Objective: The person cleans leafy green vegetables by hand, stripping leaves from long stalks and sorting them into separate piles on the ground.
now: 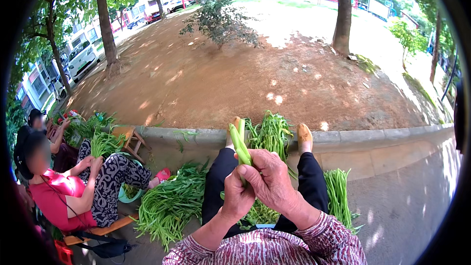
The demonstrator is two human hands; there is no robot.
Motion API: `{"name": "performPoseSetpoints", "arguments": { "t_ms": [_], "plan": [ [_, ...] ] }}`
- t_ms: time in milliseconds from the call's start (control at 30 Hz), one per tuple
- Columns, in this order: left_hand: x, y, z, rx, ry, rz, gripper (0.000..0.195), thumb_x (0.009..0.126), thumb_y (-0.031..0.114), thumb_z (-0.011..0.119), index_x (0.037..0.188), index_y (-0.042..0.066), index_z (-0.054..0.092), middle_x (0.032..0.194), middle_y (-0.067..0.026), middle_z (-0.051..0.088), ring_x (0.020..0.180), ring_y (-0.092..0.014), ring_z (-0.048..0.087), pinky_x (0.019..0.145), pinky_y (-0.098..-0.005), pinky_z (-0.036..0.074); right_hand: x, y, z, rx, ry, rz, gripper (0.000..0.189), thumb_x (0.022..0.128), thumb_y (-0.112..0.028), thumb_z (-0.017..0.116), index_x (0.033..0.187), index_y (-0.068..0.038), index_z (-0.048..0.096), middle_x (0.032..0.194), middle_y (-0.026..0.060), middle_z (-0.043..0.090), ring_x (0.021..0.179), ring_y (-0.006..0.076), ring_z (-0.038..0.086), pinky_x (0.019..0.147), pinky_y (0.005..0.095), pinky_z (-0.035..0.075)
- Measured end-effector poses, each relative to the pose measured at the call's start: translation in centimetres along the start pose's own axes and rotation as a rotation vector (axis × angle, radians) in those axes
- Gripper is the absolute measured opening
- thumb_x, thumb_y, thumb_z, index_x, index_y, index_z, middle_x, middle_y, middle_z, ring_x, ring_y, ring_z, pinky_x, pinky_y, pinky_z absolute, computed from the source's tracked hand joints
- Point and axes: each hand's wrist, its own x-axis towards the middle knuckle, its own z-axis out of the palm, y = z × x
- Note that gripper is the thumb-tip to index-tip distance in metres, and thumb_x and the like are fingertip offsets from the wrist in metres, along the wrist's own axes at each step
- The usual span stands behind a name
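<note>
Both my hands meet in front of my lap around a few thick green vegetable stems [241, 143], whose pale ends point up and away. My left hand [237, 195] is closed round their lower part, and my right hand [272, 182] grips them just above, thumb across. Beneath my hands, between my knees, lie green trimmings [260, 213] over a light-blue rim. Leafy greens [271, 134] rest at the curb between my feet. A large pile of leafy stems [173, 200] lies to the left of my legs, and a bundle of long stems [337, 195] to the right.
At left a person [62, 195] sits on a wooden bench [106, 228], holding greens; another sits beyond. A wooden stool [128, 140] and a pale green basin [128, 193] are near them. A stone curb [353, 136] borders bare soil with trees.
</note>
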Motion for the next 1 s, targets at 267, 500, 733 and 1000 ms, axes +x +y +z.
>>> {"name": "performPoseSetpoints", "arguments": {
  "t_ms": [267, 500, 733, 1000],
  "plan": [
    [0.0, 0.8, 0.7, 0.045, -0.024, 0.012, 0.027, 0.094, 0.006, 0.055, 0.119, -0.002, 0.051, 0.097, -0.0090, 0.061, 0.081, -0.016, 0.059, 0.072, -0.0287, 0.049, -0.9, 0.0, -0.2, 0.571, 0.000, 0.302, 0.030, 0.099, -0.025, 0.051, 0.107, 0.002, 0.062, 0.097, 0.0049, 0.067, 0.083, 0.0067, 0.057, 0.072, 0.0223, 0.048],
    [0.0, 0.5, 1.4, 0.052, 0.028, 0.065, 0.025, 0.095, 0.004, 0.052, 0.119, -0.003, 0.052, 0.095, -0.0094, 0.060, 0.081, -0.017, 0.056, 0.071, -0.0296, 0.048, -1.0, 0.1, 0.1, 0.668, 0.076, 0.312, 0.029, 0.098, -0.024, 0.052, 0.107, 0.002, 0.062, 0.101, 0.0094, 0.068, 0.086, 0.0085, 0.059, 0.075, 0.0232, 0.049],
    [-0.2, 0.1, 1.7, -0.035, 0.151, 0.037, 0.025, 0.097, 0.011, 0.051, 0.119, -0.002, 0.053, 0.100, -0.0073, 0.060, 0.086, -0.013, 0.055, 0.074, -0.0281, 0.046, -1.0, -0.2, 1.0, 0.709, 0.173, 0.320, 0.025, 0.097, -0.020, 0.055, 0.109, 0.001, 0.062, 0.102, 0.0084, 0.068, 0.086, 0.0082, 0.059, 0.076, 0.0237, 0.049],
    [-0.6, -0.4, 1.8, -0.300, 0.268, -0.078, 0.046, 0.099, 0.030, 0.049, 0.130, -0.004, 0.047, 0.115, -0.0067, 0.057, 0.105, -0.013, 0.053, 0.092, -0.0289, 0.042, -0.4, -0.9, 1.9, 0.927, 0.258, 0.342, 0.019, 0.095, -0.014, 0.057, 0.104, 0.002, 0.064, 0.086, 0.0030, 0.065, 0.076, 0.0051, 0.055, 0.069, 0.0197, 0.046]
  ]
}}
